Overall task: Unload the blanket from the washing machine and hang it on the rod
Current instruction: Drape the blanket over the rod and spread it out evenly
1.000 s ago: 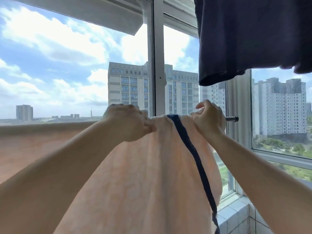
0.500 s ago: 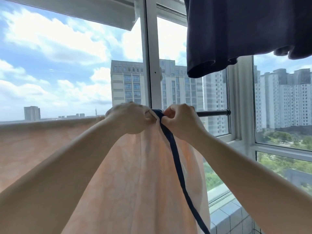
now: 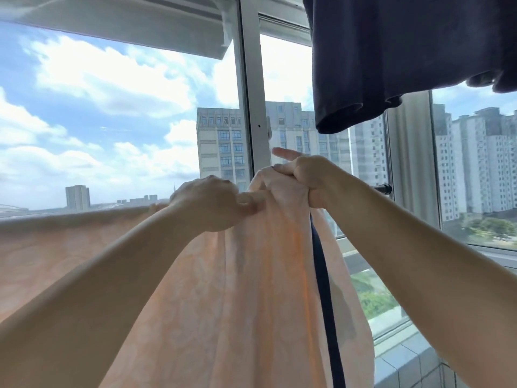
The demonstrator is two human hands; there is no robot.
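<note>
We see the blanket (image 3: 251, 289), a thin peach-orange cloth with a faint pale pattern and a dark navy trim (image 3: 324, 289) running down its right side. It drapes over the rod (image 3: 381, 188), spread flat to the left and bunched into a raised fold at the right. The rod's dark end juts out past it.

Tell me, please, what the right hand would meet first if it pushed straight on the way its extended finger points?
Probably the white window frame: the right hand grips the blanket and its finger points left toward it, though depth is unclear.
</note>
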